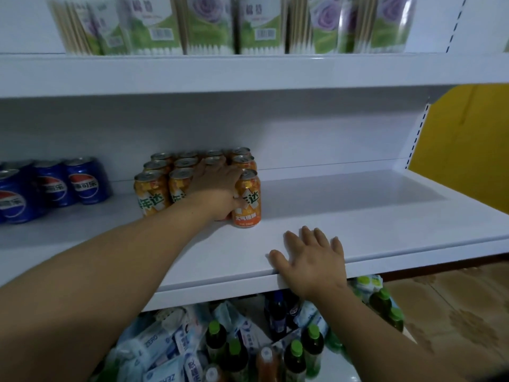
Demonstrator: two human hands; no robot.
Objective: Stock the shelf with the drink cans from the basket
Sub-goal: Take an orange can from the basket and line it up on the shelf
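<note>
White metal shelving with a yellow wall off to the right and tiled floor below, and only 1 view, from the head camera. The middle shelf [358,216] is where it's all happening: a tight block of orange cans [154,194], about 4 wide and 3 deep, sits left of centre, with blue Pepsi cans [82,180] further left and lots of bare shelf to the right. The left hand [217,186] is reached into the front row, palm over the slot beside the front right can [247,199] and thumb against it. A sliver of orange shows under the wrist, so there's probably a can under there, but I can't tell if the fingers are wrapped round it or just lying over the tops. The right hand [314,260] is flat on the shelf's front lip, fingers spread, holding nothing. The basket isn't in shot. Swab packs [154,23] sit above and green-capped bottles [294,359] below. Risk-wise, the cans are packed shoulder to shoulder, so a careless pull-out could catch that front right can and tip it toward the edge.
</note>
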